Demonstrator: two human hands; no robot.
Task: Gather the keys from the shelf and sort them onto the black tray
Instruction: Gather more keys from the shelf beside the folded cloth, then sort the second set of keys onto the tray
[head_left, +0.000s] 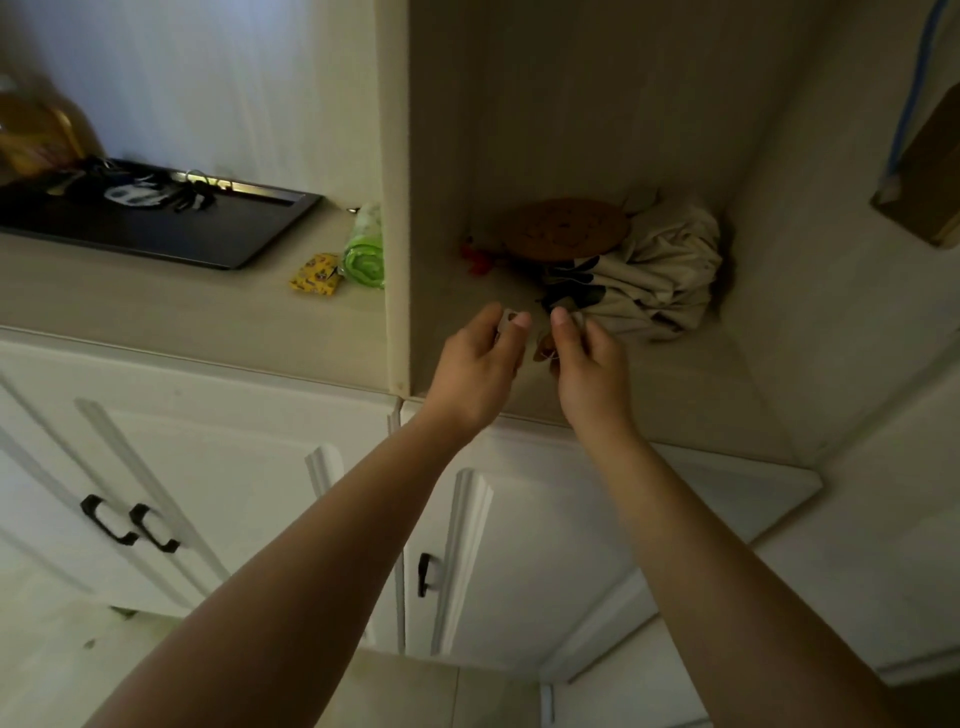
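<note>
Both my arms are reaching forward, hands side by side.

My left hand (480, 364) is pinching thumb and forefinger together at the fingertips (521, 319), its back facing me and wrist slightly bent. My right hand (587, 364) is sitting just beside it, thumb raised and the other fingers curling under in a loose pinch. Both bare forearms are angling inward, nearly meeting at the hands.

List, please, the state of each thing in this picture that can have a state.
Flat black rectangular tray: on the counter, bunches of keys at its far end.
Left hand: pinching a small pale object, too blurred to identify.
Right hand: pinching a small item, unclear.
Cream cloth bag: crumpled in the shelf niche.
White cabinet doors: closed.
Green plastic roll: lying on the counter.
</note>
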